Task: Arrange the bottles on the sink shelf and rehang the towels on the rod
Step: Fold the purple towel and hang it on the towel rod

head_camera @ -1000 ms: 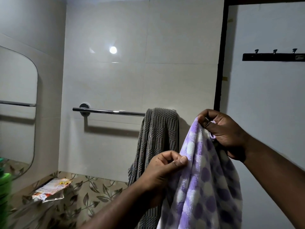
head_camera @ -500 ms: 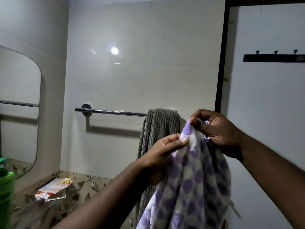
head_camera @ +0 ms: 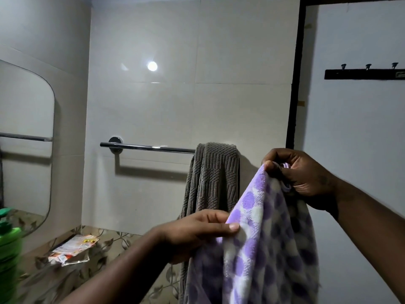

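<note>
By the tiled wall, each hand (left (head_camera: 197, 232), right (head_camera: 302, 174)) grips the purple towel (head_camera: 269, 244).

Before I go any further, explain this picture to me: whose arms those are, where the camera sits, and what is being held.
There is no machine here. The camera is worn on a person's head, looking forward and down, so the two arms reaching in from the bottom are that person's own.

The left hand pinches the edge of a purple and white towel, and the right hand grips its top corner higher up. Both hands hold it in front of the wall, not yet on the rod.

Behind it, a chrome towel rod is fixed to the tiled wall, with a grey towel already draped over its right part.

Lower left, a patterned ledge carries a crumpled packet, and a blurred green bottle shows at the edge beside a mirror.
</note>
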Available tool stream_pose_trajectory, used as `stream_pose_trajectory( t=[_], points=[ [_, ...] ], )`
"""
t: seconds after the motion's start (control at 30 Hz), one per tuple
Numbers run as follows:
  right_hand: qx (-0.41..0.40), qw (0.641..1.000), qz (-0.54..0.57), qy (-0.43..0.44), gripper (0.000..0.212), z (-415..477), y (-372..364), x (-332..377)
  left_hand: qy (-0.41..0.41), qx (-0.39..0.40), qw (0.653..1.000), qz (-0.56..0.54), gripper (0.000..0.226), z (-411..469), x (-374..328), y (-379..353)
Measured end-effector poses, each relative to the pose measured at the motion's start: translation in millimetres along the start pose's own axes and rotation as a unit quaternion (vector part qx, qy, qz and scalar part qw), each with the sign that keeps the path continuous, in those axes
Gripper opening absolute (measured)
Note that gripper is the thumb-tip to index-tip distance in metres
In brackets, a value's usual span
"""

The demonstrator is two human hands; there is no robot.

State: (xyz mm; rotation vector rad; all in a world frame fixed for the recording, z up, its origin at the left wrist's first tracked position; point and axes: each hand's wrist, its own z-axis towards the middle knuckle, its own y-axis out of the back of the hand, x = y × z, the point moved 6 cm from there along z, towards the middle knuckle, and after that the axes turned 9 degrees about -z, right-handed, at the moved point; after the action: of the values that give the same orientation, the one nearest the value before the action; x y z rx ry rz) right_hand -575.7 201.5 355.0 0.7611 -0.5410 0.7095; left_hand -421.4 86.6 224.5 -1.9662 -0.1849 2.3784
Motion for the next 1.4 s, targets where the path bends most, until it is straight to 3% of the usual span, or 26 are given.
stream_pose_trajectory(
  t=[0.13,0.23,0.3,0.4,0.47,0.5,0.57,0.63,0.67,0.73,0.8,0.87,0.93,1.0,1.1,1.23,1.3,1.4],
  points=[
    [-0.050,0.998,-0.022,-0.011,0.015,-6.5,18.2,-8.6,-0.011,-0.050,0.996,0.079,0.022,-10.1,-0.9,23.7],
    [-0.076,0.995,-0.058,-0.029,0.017,-7.5,22.0,-19.9,-0.047,-0.108,0.986,0.116,0.044,-10.6,-5.8,37.2],
    [-0.085,0.989,-0.116,-0.043,0.015,-6.3,23.2,-22.5,-0.116,-0.185,0.970,0.111,0.052,-10.5,-13.2,41.6],
    [-0.090,0.967,-0.227,-0.075,0.008,-5.9,21.8,-24.3,-0.219,-0.302,0.911,0.175,0.063,-11.0,-28.0,47.7],
    [-0.119,0.936,-0.324,-0.071,0.011,-7.7,15.7,-16.5,-0.260,-0.343,0.835,0.343,0.054,-10.9,-39.7,45.0],
    [-0.119,0.923,-0.362,-0.052,0.023,-9.1,7.6,-8.1,-0.266,-0.346,0.794,0.424,0.048,-8.8,-45.4,39.1],
    [-0.053,0.930,-0.363,-0.008,0.047,-9.6,-15.9,4.4,-0.271,-0.318,0.748,0.516,0.042,-3.1,-56.2,17.7],
    [0.077,0.962,-0.263,-0.009,0.063,-10.9,-45.2,6.9,-0.273,-0.274,0.736,0.555,0.039,8.0,-59.4,4.8],
    [0.142,0.967,-0.212,-0.017,0.069,-11.7,-58.8,3.4,-0.270,-0.255,0.743,0.557,0.037,13.4,-58.9,3.0],
    [0.200,0.964,-0.172,-0.014,0.071,-12.5,-70.4,-3.6,-0.249,-0.228,0.780,0.527,0.035,20.0,-58.1,9.0],
    [0.221,0.964,-0.149,-0.021,0.062,-13.7,-71.4,-12.6,-0.238,-0.194,0.842,0.444,0.031,20.4,-57.2,13.2],
    [0.217,0.968,-0.121,-0.033,0.041,-13.9,-70.9,-16.9,-0.226,-0.180,0.873,0.393,0.035,19.1,-52.3,10.6],
    [0.159,0.974,-0.159,-0.002,0.018,-10.3,-64.8,-15.7,-0.205,-0.186,0.885,0.374,0.062,19.4,-45.1,9.2],
    [0.080,0.973,-0.213,0.033,0.008,-4.7,-55.6,-12.5,-0.171,-0.173,0.920,0.309,0.079,19.9,-35.0,8.6],
    [-0.008,0.977,-0.209,0.040,0.010,-1.5,-47.4,-14.3,-0.091,-0.157,0.966,0.185,0.078,12.4,-23.3,19.3],
    [-0.142,0.975,-0.170,0.021,0.009,0.7,-21.5,-26.4,0.014,-0.134,0.978,0.157,0.085,-7.3,-5.7,30.6],
    [-0.190,0.969,-0.158,0.003,0.010,1.1,-4.0,-27.7,0.028,-0.136,0.976,0.170,0.087,-14.1,-1.0,36.2],
    [-0.195,0.968,-0.157,-0.014,0.012,1.4,0.0,-23.5,-0.024,-0.150,0.974,0.166,0.065,-15.9,-5.9,37.3]
  ],
)
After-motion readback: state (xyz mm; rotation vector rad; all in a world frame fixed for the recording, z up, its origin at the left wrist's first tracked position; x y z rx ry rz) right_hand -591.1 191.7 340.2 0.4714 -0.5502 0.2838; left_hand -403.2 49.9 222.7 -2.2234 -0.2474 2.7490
